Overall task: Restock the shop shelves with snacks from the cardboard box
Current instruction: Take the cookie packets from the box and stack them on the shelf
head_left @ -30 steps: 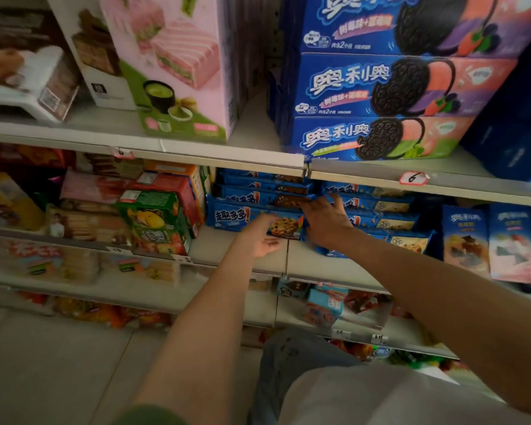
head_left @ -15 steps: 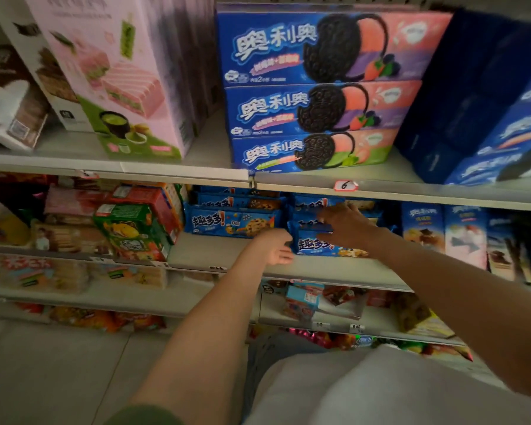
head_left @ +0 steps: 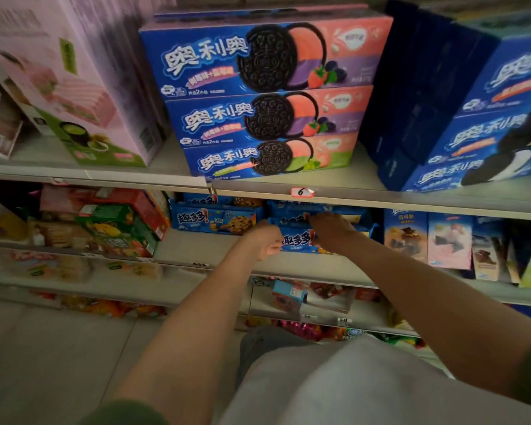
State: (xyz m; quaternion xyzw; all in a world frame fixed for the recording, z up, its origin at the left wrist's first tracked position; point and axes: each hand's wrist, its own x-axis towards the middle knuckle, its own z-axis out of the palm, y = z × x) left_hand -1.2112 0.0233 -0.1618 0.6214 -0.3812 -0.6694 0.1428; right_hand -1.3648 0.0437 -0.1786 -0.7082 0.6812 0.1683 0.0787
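Blue chocolate-chip cookie packs point(head_left: 298, 240) lie stacked on the middle shelf point(head_left: 288, 266). A second stack of the same packs point(head_left: 215, 220) sits just to the left. My left hand point(head_left: 265, 240) has its fingers curled against the left end of the front pack. My right hand point(head_left: 331, 230) lies over the right part of that stack, its fingers curled down on the packs. The cardboard box is out of view.
Oreo boxes point(head_left: 258, 96) are stacked on the upper shelf above a price tag marked 6 point(head_left: 301, 192). A pink wafer box point(head_left: 83, 87) stands at the left of that shelf. Green and red boxes point(head_left: 117, 222) crowd the middle shelf's left, cocoa wafer boxes point(head_left: 426, 240) its right. Lower shelves hold mixed snacks.
My left hand has gone from open beside the packs to curled at the front pack's left end. My right hand has drawn back from deep on the stack to its front.
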